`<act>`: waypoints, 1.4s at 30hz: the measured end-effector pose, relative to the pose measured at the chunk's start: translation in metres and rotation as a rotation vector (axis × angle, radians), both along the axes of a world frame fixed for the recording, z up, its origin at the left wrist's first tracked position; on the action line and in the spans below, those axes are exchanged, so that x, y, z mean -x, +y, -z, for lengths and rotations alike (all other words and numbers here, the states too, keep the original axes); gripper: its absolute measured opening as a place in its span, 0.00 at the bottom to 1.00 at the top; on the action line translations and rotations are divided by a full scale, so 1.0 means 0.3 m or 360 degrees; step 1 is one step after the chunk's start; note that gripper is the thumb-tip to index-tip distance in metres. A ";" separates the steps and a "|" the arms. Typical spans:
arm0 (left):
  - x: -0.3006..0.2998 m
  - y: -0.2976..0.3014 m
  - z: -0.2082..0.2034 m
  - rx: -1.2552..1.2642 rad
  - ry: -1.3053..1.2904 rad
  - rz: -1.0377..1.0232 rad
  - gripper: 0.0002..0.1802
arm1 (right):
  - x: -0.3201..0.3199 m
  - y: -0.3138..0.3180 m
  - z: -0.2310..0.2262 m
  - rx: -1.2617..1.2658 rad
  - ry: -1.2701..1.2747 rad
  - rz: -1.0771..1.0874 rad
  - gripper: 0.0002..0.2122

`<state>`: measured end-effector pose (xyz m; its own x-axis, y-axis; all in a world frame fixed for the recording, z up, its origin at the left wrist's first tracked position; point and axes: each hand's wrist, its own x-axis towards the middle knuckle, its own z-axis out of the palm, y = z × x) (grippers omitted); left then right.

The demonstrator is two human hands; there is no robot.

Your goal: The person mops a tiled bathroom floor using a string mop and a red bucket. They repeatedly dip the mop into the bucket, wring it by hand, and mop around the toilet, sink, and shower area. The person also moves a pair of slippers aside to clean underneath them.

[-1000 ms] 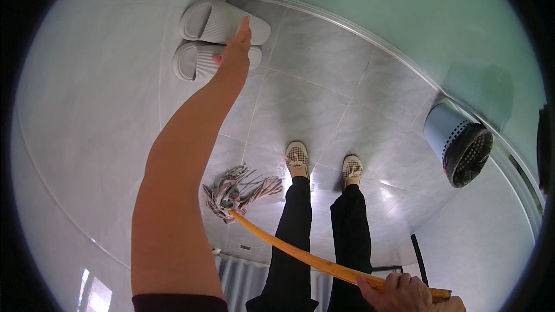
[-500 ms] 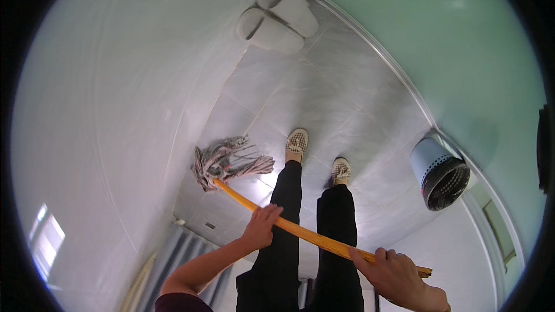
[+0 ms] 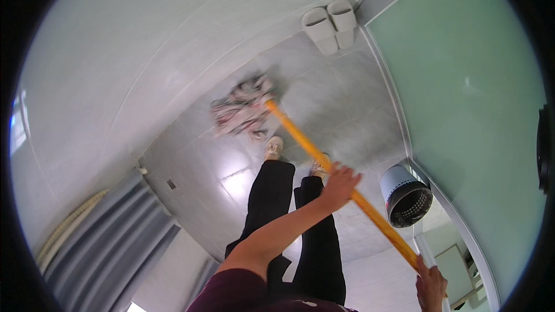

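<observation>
A string mop lies slantwise across the view, with a yellow-orange wooden handle (image 3: 378,219) and a head of pinkish-grey cloth strips (image 3: 240,110). The mop head is on the grey tiled floor ahead of my left foot, blurred by motion. Around the middle of the handle my left hand (image 3: 340,187) is closed. My right hand (image 3: 430,286) grips it near the upper end, at the lower right; part of that hand is hidden. My checked shoes (image 3: 274,148) stand just below the mop head, and the handle passes over the right one.
Two pale slippers (image 3: 319,30) stand against the wall at the far end. To my right, a light blue bin (image 3: 396,177) with a black liner is beside the green frosted panel (image 3: 468,98). A grey curtain (image 3: 113,228) hangs at lower left, near a small floor drain (image 3: 171,184).
The mop head has swept forward and to the right across the floor. Both hands stay on the handle; my left hand has moved right and up. The view has turned.
</observation>
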<state>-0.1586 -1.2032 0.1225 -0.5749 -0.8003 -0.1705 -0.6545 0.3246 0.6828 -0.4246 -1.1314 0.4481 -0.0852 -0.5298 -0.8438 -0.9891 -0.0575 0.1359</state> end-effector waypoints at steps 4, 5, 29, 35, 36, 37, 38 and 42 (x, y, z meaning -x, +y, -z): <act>0.223 -0.071 -0.050 0.0068 0.0545 0.0062 0.29 | -0.054 0.003 -0.236 -0.0088 0.0282 0.0308 0.30; 0.248 -0.100 -0.075 0.0021 0.0584 0.0136 0.25 | -0.077 0.012 -0.275 -0.0044 0.0255 0.0375 0.30; -2.061 0.359 0.298 0.0414 0.0184 -0.1252 0.13 | -1.987 -0.186 0.287 0.0020 -0.0192 -0.1227 0.36; -2.850 0.943 0.431 -0.0288 -0.0785 -0.1342 0.19 | -2.667 0.160 0.655 -0.0370 -0.0784 -0.1283 0.32; -2.890 0.931 0.412 -0.0598 -0.1064 -0.1166 0.21 | -2.723 0.217 0.683 -0.0348 -0.0932 -0.1142 0.31; -2.952 1.059 0.421 -0.0365 -0.1053 -0.1326 0.23 | -2.789 0.271 0.695 -0.0554 -0.1008 -0.0923 0.30; -3.001 1.185 0.423 -0.0278 -0.1083 -0.1395 0.24 | -2.813 0.328 0.693 -0.0564 -0.1101 -0.0901 0.30; -2.777 1.133 0.339 -0.0402 -0.0973 -0.1448 0.27 | -2.659 0.410 0.586 -0.0257 -0.1090 -0.0810 0.37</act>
<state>0.6744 -0.8634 0.0208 0.4413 -0.7818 -0.4405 -0.8247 -0.5468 0.1443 0.3732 -1.0083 0.2725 0.6839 -0.2345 -0.6909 -0.6989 -0.4825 -0.5280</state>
